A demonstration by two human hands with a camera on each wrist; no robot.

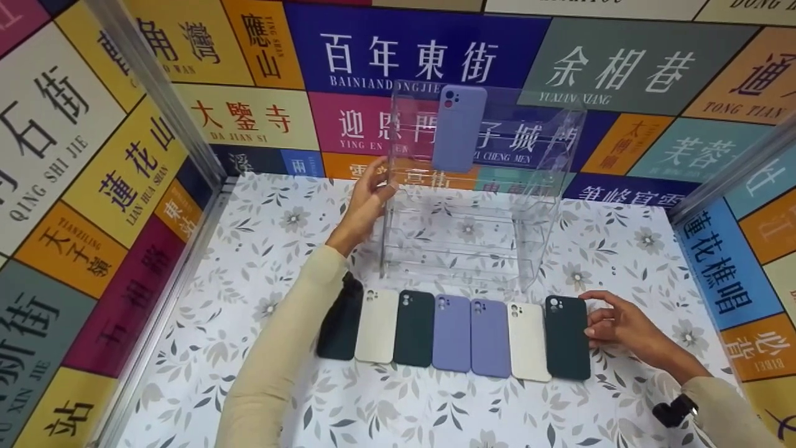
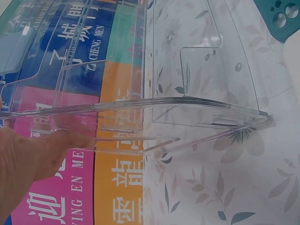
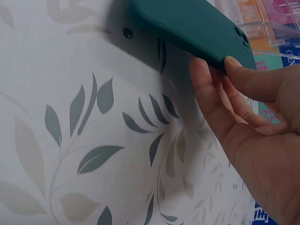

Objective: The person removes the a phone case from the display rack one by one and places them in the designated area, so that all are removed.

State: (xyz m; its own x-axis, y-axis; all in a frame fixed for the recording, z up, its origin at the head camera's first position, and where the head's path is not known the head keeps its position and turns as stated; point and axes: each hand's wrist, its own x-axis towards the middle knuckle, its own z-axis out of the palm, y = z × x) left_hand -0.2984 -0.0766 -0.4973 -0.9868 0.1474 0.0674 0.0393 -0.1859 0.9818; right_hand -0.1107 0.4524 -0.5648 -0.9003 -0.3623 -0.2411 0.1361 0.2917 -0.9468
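1. The right hand (image 1: pixel 622 326) pinches the dark green phone case (image 1: pixel 567 337) at its upper right corner: the thumb lies on top and the fingers go under the edge, as the right wrist view shows. This case is the last one at the right end of the row of cases (image 1: pixel 454 333) on the flowered tabletop (image 1: pixel 435 410).
2. The left hand (image 1: pixel 367 199) holds the left side wall of the clear acrylic display stand (image 1: pixel 472 205), with the thumb pressed on the plastic. The stand is behind the row, well apart from the right hand's grip.
3. To do this step well, I think the right hand should lift the case by the corner it already holds. The neighbour on the left of the grip, a white case (image 1: pixel 528 342), lies just beside it, so the lift should go up and not sideways.
4. The left hand should keep the stand steady, because it looks light.
5. The dark green case is flat with rounded corners and a matte surface; the camera holes are at its far end, near the grip.
6. One lilac case (image 1: pixel 459 129) stands upright on the top shelf of the stand, up and right from the left hand's grip.
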